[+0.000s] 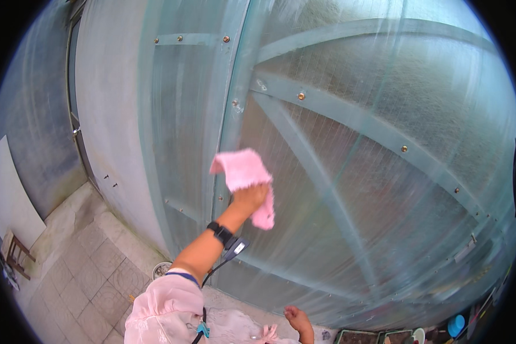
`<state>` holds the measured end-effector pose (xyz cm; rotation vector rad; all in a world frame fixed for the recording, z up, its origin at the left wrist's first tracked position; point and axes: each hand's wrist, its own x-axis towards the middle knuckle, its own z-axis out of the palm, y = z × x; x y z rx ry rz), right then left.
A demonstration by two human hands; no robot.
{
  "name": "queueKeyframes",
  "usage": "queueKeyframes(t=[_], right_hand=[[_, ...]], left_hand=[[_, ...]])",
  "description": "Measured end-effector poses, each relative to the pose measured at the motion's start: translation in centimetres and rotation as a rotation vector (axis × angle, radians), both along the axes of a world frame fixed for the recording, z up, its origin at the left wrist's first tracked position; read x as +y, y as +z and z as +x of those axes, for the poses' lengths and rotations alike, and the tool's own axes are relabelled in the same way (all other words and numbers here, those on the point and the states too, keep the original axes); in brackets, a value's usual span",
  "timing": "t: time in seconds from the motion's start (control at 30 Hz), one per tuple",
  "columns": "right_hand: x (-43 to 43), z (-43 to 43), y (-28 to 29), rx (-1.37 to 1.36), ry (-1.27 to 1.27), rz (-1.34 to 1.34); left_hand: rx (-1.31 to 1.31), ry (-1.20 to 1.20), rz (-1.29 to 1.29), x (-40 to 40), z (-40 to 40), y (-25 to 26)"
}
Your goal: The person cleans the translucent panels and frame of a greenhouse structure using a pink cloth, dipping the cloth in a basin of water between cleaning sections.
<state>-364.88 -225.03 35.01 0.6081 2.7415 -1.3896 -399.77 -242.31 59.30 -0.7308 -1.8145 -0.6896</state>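
Observation:
My left hand [250, 198] is closed on a pink fluffy cloth [243, 167], which lies over its back and hangs down beside the fingers. Hand and cloth are at a translucent ribbed panel [284, 172] with a metal frame, near the upright seam; whether the cloth touches the panel I cannot tell. A black strap with a small device [236, 248] and a cable is on the left wrist. Low in the view, my right hand [297, 318] hangs in front of my body with its fingers curled and nothing visible in it; part of it is hard to make out.
Bolts dot the frame bars [352, 112]. At bottom right stand planter boxes [357, 336] and a blue container [456, 325]. A round pot [161, 270] sits at the panel's foot. Left are paving tiles [90, 279], a wooden stool [17, 253], a white board [13, 193] and a door [74, 86].

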Motion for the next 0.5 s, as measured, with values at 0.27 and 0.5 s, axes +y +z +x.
queueKeyframes(t=[0.27, 0.5], right_hand=[[0.3, 1.1, 0.6, -0.16, -0.02, 0.011], [-2.6, -3.5, 0.8, -0.105, 0.061, 0.052]], left_hand=[[0.09, -0.327, 0.25, -1.6, -2.0, 10.1], [0.298, -0.081, 0.136, -0.4, -2.4, 13.9]])
